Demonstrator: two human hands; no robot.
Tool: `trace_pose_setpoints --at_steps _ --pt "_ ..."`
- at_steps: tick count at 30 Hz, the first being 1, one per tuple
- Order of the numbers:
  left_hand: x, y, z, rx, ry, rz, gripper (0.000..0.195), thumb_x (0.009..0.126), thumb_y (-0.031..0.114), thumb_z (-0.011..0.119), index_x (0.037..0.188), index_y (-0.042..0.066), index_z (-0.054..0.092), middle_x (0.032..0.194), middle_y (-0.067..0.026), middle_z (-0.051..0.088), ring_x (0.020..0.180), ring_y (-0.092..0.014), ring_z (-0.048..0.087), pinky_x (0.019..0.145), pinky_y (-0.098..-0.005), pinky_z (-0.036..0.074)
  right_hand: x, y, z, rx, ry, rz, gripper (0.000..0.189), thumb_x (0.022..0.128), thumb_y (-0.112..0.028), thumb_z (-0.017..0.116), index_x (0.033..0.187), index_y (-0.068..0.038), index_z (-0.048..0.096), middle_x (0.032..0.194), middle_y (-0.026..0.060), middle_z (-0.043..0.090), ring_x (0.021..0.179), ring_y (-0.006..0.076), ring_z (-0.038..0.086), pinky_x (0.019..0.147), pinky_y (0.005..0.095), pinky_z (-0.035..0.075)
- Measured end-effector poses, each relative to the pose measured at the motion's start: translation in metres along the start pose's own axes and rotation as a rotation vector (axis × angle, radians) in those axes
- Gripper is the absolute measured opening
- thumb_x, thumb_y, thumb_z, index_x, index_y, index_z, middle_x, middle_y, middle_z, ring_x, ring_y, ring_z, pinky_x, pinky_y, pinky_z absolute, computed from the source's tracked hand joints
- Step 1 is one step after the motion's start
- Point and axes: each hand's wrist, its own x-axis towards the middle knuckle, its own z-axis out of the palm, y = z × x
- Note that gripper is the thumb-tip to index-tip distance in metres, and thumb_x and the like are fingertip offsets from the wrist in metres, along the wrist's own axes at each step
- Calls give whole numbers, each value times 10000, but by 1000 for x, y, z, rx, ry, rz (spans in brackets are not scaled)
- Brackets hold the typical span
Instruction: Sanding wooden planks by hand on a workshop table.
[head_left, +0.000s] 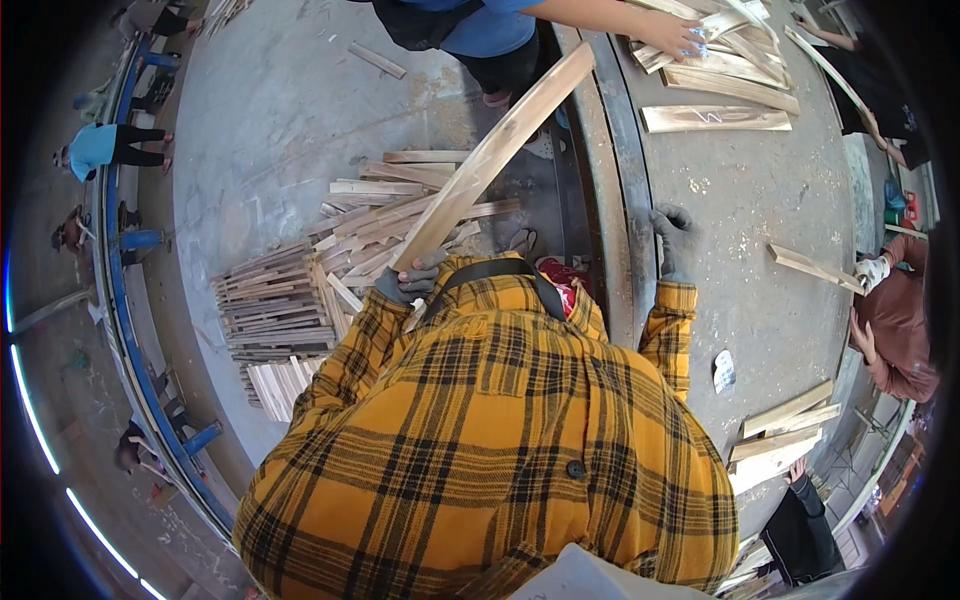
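My left hand (411, 283), in a grey glove, grips the lower end of a long wooden board (499, 154). The board slants up and away to the right, its far end reaching over the metal edge of the worktable (600, 172). At that edge is my right hand (677, 236), also gloved and slightly blurred. Its fingers are bent and somewhat apart, with nothing visible in them. Below the held board, a heap of loose wooden slats (397, 206) lies on the floor beside a stacked pile of slats (277, 300).
Across the table, a person in a brown top (892, 315) holds a short board (814, 268). A co-worker in blue (487, 30) reaches over boards (731, 82) at the far end. More boards (787, 416) lie at lower right, near a torn label (723, 371). A blue-framed line (112, 217) runs along the left.
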Motion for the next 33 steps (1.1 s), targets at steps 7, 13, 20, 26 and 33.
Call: trace_pose_setpoints --at_steps 7,13,20,26,33 --pt "8 0 51 531 460 -70 423 1013 204 402 1370 -20 371 653 -50 473 374 -77 415 305 -189 348 -18 8 8 142 28 103 187 825 -90 718 997 -22 692 822 34 682 671 107 629 585 219 463" --pt "40 5 83 1084 714 16 373 914 231 643 1174 -35 615 1007 -58 677 847 -105 639 719 -239 531 -18 28 14 125 -112 110 195 845 -114 705 1017 -25 685 833 34 680 660 108 617 606 227 479" --pt "-8 29 81 1580 728 -9 362 886 245 676 1145 -7 646 986 -46 672 832 -98 604 730 -243 503 -44 36 10 150 -83 -31 135 837 -106 698 957 -44 699 778 21 659 661 98 591 612 230 456" --pt "-171 -86 -8 1518 615 322 440 873 191 680 1211 -73 582 1076 -74 657 961 -161 601 839 -304 505 -133 93 60 355 -355 132 151 899 -80 562 1000 -24 660 821 59 669 671 120 636 572 222 503" --pt "-11 -111 49 1410 422 481 443 896 195 651 1232 -80 561 1060 -69 655 912 -123 623 789 -259 523 -99 43 -22 500 -307 62 162 907 -47 519 1015 -10 634 816 46 658 648 105 620 543 207 475"
